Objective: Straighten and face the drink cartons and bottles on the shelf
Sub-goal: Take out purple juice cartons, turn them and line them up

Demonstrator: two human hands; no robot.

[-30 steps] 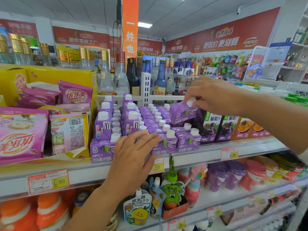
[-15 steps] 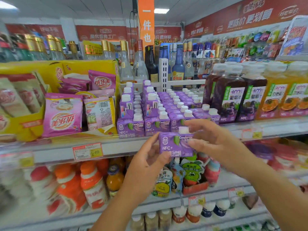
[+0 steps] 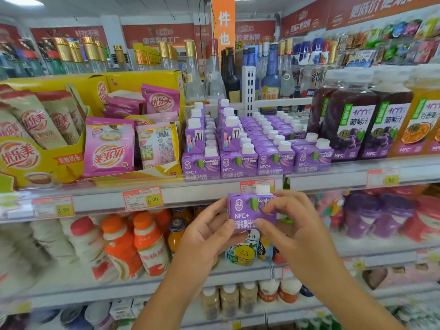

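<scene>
Right now one purple carton is off the shelf, centre frame just below the shelf lip, upright, label to camera, white cap up. The left hand takes its left edge, thumb on the lower front. The right hand pinches the right side, forefinger over the front, thumb at the bottom. Fingers of both are narrow, closed on the carton. It's probably held out like this to square the face before slotting it back. The front row above faces out, four across, packed tight. Bottles crowd its right end and a yellow box its left. No gap shows in that row, so where it goes I can't tell. Free room is only in front of the lip, where price tags stick out.
</scene>
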